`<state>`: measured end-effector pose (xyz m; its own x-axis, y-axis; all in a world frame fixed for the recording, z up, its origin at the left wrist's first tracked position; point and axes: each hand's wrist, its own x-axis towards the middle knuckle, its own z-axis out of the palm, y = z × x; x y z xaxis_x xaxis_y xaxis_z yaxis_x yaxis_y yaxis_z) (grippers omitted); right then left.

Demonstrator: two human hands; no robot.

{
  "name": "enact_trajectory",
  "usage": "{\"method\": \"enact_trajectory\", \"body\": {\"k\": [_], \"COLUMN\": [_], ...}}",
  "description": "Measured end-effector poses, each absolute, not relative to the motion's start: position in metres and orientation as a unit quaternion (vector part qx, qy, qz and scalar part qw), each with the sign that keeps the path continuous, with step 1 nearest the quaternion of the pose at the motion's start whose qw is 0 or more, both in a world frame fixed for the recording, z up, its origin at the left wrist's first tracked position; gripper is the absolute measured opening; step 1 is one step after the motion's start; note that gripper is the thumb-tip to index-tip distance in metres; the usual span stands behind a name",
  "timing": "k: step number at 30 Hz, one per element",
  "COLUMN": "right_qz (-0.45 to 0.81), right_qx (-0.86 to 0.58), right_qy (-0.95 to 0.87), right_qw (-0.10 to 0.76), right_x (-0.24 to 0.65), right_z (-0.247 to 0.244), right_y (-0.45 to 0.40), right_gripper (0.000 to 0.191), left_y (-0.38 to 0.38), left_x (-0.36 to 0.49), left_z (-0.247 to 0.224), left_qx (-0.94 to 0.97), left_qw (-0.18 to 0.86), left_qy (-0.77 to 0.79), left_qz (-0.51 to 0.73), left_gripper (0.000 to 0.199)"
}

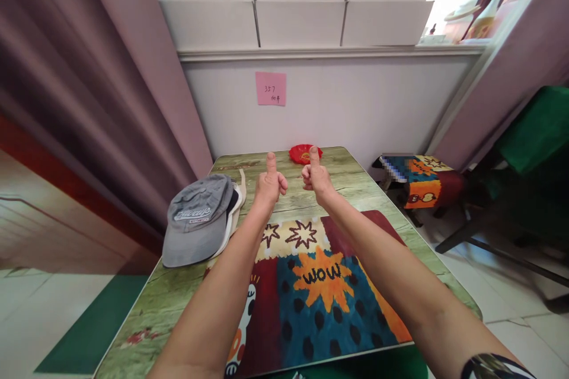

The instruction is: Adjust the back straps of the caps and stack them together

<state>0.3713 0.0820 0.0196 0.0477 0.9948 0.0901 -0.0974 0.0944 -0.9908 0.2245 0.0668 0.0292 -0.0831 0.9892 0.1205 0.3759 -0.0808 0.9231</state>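
My left hand is held above the table with its thumb up and the other fingers curled closed; no object shows in it. Beside it, my right hand makes the same thumb-up fist, likewise with nothing visible in it. A red scalloped dish sits at the far table edge, partly covered by my right thumb. To the left of my left hand, a grey cap with lettering rests against one or more pale caps. Under my forearms lies a colourful mat reading "WOW".
The wood-patterned table stands against a white wall carrying a pink note. A purple curtain hangs at left. On the right are a low stool with a patterned cover and a dark chair with green cloth.
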Motion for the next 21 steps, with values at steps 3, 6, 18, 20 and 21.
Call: {"method": "enact_trajectory", "body": {"k": [3,6,18,20,21], "right_qz": [0.476,0.428,0.309,0.292,0.282], "right_qx": [-0.453,-0.451,-0.578,-0.595,-0.602], "right_qy": [-0.440,-0.438,-0.489,-0.515,-0.527], "right_qw": [0.612,0.649,0.575,0.543,0.529], "right_x": [0.367,0.365,0.388,0.387,0.386], "right_z": [0.010,-0.020,-0.140,-0.141,-0.141], "right_y": [0.076,0.072,0.064,0.066,0.066], "right_gripper": [0.059,0.052,0.051,0.051,0.051], "left_y": [0.062,0.052,0.029,0.032,0.035], "left_x": [0.227,0.228,0.214,0.206,0.199], "left_z": [0.006,-0.029,-0.116,-0.103,-0.093], "left_qx": [0.608,0.615,0.573,0.565,0.563], "left_qw": [0.340,0.307,0.218,0.185,0.166], "left_qy": [0.555,0.548,0.580,0.589,0.593], "left_qz": [0.456,0.476,0.537,0.547,0.552], "left_gripper": [0.070,0.052,0.029,0.023,0.020]}}
